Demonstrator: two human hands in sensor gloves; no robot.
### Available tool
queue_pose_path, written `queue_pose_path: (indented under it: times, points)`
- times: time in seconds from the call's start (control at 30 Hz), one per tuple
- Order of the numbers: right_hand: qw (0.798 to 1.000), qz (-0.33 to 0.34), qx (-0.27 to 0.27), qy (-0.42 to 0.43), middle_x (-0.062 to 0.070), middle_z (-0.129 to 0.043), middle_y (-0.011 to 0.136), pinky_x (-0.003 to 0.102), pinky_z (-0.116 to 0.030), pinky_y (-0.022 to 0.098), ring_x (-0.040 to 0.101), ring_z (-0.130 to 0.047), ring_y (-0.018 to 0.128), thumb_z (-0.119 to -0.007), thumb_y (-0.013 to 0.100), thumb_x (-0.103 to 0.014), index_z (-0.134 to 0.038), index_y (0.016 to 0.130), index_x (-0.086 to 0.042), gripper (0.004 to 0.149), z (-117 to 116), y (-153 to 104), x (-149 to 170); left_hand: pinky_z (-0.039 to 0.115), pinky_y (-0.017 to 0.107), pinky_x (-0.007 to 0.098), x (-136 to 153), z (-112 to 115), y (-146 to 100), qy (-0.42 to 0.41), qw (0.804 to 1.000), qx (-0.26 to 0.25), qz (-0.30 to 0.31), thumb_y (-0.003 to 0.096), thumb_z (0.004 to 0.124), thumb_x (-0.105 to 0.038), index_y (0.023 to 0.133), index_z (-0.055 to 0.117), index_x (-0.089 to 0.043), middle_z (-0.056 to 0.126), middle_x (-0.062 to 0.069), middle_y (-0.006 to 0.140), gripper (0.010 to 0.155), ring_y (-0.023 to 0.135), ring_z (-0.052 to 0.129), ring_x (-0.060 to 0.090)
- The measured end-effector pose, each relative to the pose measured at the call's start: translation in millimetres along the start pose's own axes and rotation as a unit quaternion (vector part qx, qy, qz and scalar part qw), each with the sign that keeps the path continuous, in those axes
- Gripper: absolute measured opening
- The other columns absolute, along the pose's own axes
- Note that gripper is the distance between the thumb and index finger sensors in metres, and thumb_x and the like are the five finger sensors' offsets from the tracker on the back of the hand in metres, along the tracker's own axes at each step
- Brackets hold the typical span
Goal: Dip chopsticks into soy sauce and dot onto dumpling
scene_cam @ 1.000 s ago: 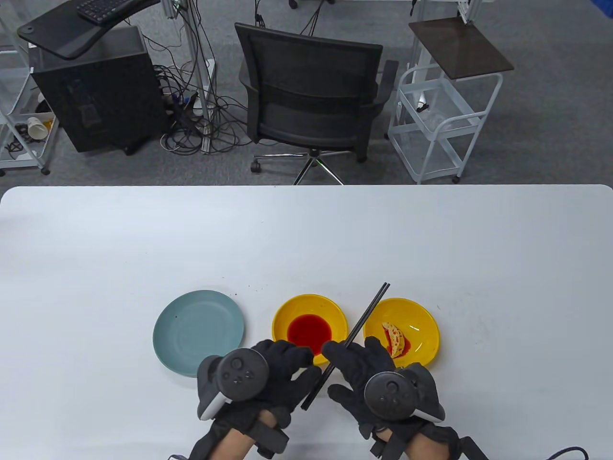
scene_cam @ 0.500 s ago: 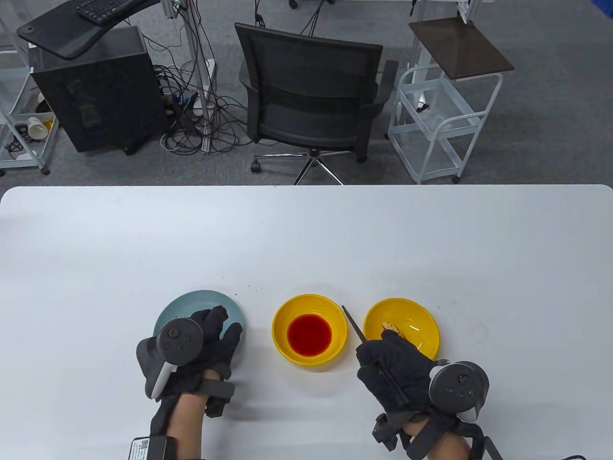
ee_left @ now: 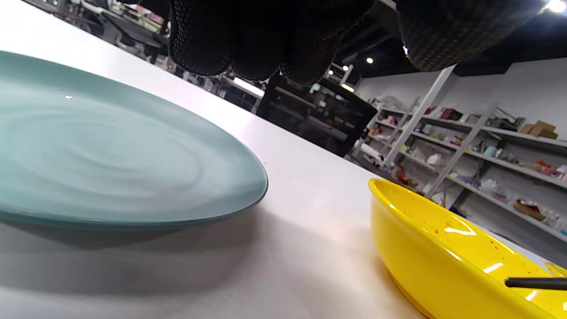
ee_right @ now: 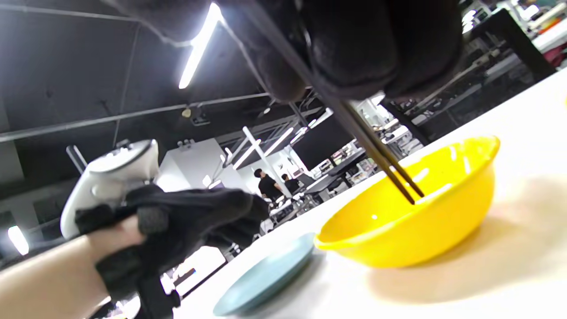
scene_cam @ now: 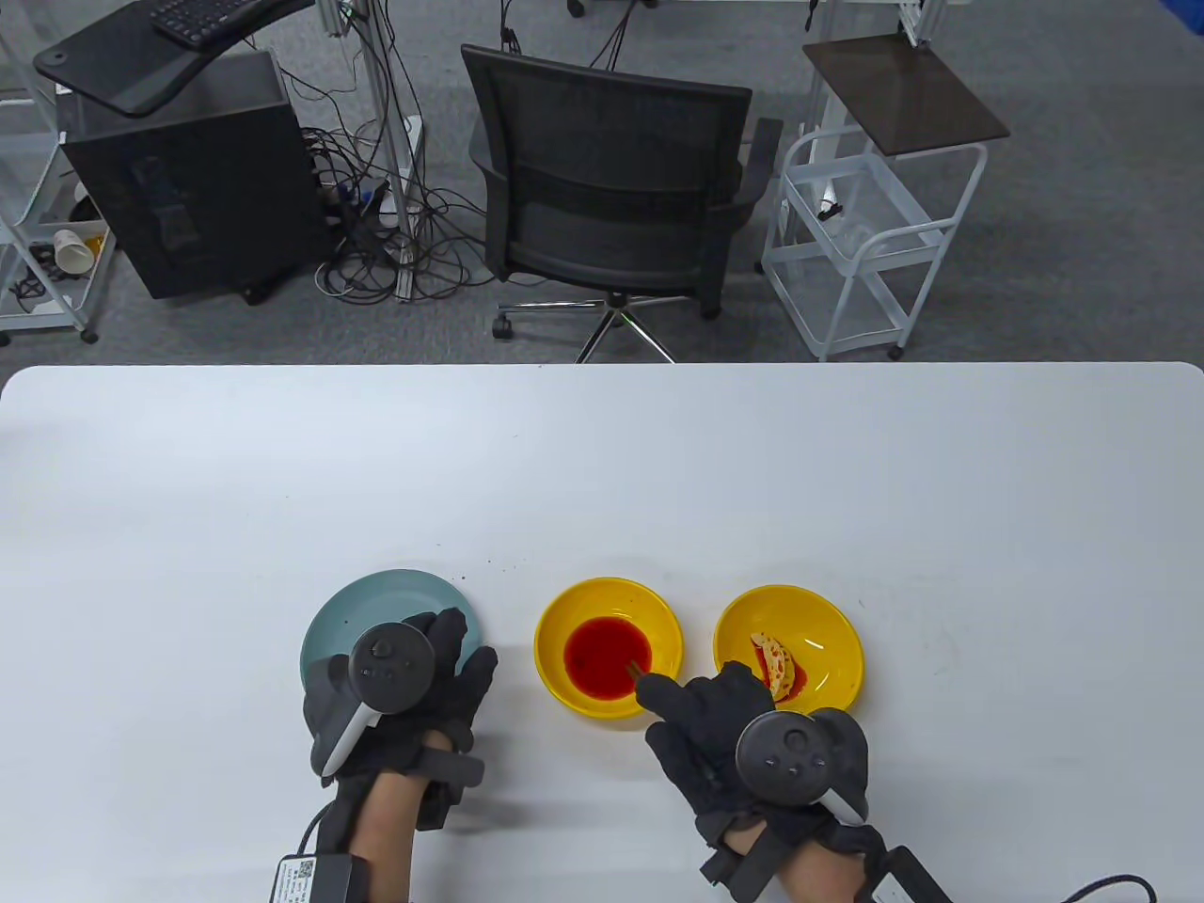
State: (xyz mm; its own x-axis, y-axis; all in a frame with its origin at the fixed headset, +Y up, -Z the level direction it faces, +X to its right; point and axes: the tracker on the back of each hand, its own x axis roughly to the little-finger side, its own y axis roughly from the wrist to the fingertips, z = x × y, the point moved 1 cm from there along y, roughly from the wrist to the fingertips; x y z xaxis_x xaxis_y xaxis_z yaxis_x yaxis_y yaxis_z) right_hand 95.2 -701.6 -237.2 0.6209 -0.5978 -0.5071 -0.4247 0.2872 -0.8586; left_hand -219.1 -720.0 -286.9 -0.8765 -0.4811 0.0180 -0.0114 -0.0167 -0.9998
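Yellow bowls sat side by side near the desk's (scene_cam: 602, 451) front edge in the table view: the sauce bowl (scene_cam: 609, 647) about midway along it, holding red soy sauce (scene_cam: 607, 656), and the second bowl (scene_cam: 788, 649) just to its right, holding the dumpling (scene_cam: 777, 664) in a smear of red. To the left of the sauce bowl lay a teal plate (scene_cam: 376, 611). The right hand (scene_cam: 743, 743) came in from the front edge with its fingers closed around the chopsticks (scene_cam: 636, 671), whose tips reached into the sauce. The left hand (scene_cam: 414, 696) lay over the plate's near right rim, fingers loosely spread and holding nothing; whether it touched the plate could not be told. In the left wrist view, gloved fingertips (ee_left: 266, 40) hung above the plate (ee_left: 110, 159), with the sauce bowl's rim (ee_left: 443, 257) at the lower right and a dark chopstick end (ee_left: 536, 282) showing inside it. In the right wrist view, the right hand's fingers (ee_right: 354, 40) clamped the two chopsticks (ee_right: 381, 161), which sloped down together into the sauce bowl (ee_right: 412, 221), tips below its rim; the plate (ee_right: 266, 274) and the left hand (ee_right: 177, 217) lay beyond.
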Motion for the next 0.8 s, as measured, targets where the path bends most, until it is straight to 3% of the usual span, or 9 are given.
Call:
queue_pose_path:
  times: [0.23, 0.3, 0.4, 0.8]
  points:
    - [1.000, -0.030, -0.004, -0.003, 0.016, -0.089, 0.078, 0.077, -0.046, 0.067, 0.045, -0.087, 0.071, -0.070, 0.044, -0.049, -0.079, 0.089, -0.014, 0.058, -7, 2, 8, 0.044, 0.071, 0.072, 3, -3, -1, 0.020, 1.000, -0.006, -0.006, 0.0467, 0.074, -0.061, 0.105, 0.067, -0.015, 0.063, 0.010, 0.109, 0.074, 0.097, 0.069, 0.044]
    - [0.999, -0.037, 0.018, 0.004, 0.017, -0.093, 0.077, 0.077, -0.048, 0.067, 0.046, -0.091, 0.070, -0.077, 0.042, -0.046, -0.082, 0.086, -0.014, 0.054, -1, 2, 10, 0.043, 0.071, 0.072, -4, -7, -4, 0.064, 0.997, -0.039, 0.000, 0.0465, 0.074, -0.061, 0.106, 0.066, -0.016, 0.059, 0.009, 0.112, 0.075, 0.102, 0.063, 0.044]
    - [0.998, -0.048, 0.036, -0.002, 0.016, -0.097, 0.075, 0.076, -0.051, 0.066, 0.044, -0.095, 0.069, -0.080, 0.041, -0.045, -0.083, 0.082, -0.013, 0.052, 6, 1, 12, 0.041, 0.073, 0.071, -14, -7, -6, 0.111, 0.992, -0.050, 0.013, 0.0465, 0.073, -0.062, 0.108, 0.063, -0.019, 0.051, 0.007, 0.116, 0.075, 0.109, 0.054, 0.043]
    - [0.997, -0.055, 0.025, -0.037, 0.017, -0.097, 0.078, 0.076, -0.049, 0.067, 0.045, -0.094, 0.070, -0.078, 0.042, -0.045, -0.086, 0.082, -0.014, 0.051, 10, -2, 16, 0.040, 0.073, 0.071, -20, 7, -5, 0.133, 0.991, -0.002, 0.004, 0.0468, 0.072, -0.063, 0.109, 0.061, -0.020, 0.048, 0.007, 0.118, 0.076, 0.109, 0.052, 0.044]
